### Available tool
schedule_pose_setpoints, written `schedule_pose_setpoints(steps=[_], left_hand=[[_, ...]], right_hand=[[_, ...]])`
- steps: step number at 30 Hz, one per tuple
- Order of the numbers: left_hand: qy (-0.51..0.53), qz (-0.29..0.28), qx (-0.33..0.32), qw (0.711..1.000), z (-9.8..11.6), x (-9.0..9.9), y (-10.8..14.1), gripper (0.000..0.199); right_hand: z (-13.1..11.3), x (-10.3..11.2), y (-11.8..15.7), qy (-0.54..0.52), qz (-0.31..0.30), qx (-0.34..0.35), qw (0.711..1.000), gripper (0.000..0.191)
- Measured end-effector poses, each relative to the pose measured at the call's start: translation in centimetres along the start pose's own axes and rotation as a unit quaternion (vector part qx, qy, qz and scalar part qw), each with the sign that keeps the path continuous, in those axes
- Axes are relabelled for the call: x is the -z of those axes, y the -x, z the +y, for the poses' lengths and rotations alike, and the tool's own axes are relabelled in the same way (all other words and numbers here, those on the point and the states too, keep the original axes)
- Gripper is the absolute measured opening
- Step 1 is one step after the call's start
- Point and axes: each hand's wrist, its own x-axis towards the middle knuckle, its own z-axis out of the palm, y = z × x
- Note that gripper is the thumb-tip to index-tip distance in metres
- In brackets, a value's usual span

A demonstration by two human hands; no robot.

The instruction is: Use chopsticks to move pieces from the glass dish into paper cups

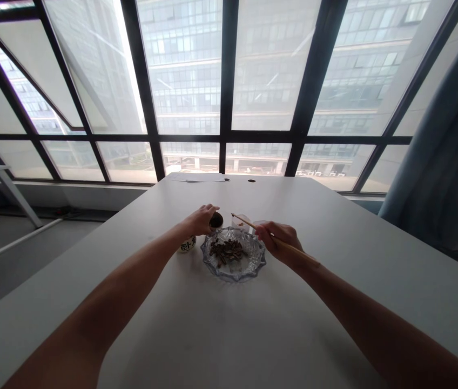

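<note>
My left hand (202, 219) is closed around the side of a small cup (216, 220) with a dark round mouth, just behind the rim of the glass dish. My right hand (281, 236) grips wooden chopsticks (249, 222); their tips point left, above a clear cup, and a tiny dark speck shows at the end. The scalloped clear glass dish (253, 263) stands in front of both hands, with a heap of brown seed-like pieces (228, 250) mostly on its left half. Partly hidden beneath my left wrist is a pale container (188, 245) with dark lettering.
The clear plastic cup (240, 222) stands behind the dish with small bits inside. White sheets of paper (196, 177) lie at the far end of the white table (229, 329). Beyond are tall windows (190, 70), with a blue-grey curtain (443, 140) at the right.
</note>
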Motion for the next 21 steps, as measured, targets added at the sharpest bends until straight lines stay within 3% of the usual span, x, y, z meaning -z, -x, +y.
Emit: schedule_pose_setpoints(steps=[3, 7, 12, 16, 21], left_hand=[[0.009, 0.027, -0.012, 1.000, -0.1, -0.2, 0.1, 0.092], [0.023, 0.040, -0.015, 0.999, -0.5, -0.5, 0.1, 0.096], [0.034, 0.051, -0.009, 0.998, -0.8, -0.8, 0.3, 0.096], [0.036, 0.043, -0.001, 0.998, -0.9, -0.9, 0.3, 0.098], [0.040, 0.028, 0.026, 0.998, -0.7, -1.1, 0.3, 0.097]], right_hand=[[-0.3, -0.3, 0.2, 0.040, -0.025, 0.056, 0.997, 0.034], [-0.3, -2.2, -0.9, 0.050, -0.047, 0.059, 0.996, 0.034], [1.0, -5.2, -3.3, 0.000, -0.132, 0.053, 0.990, 0.038], [0.9, -5.6, -4.0, 0.022, -0.107, 0.005, 0.994, 0.046], [-0.9, -3.6, -3.6, 0.000, -0.055, -0.073, 0.996, 0.050]])
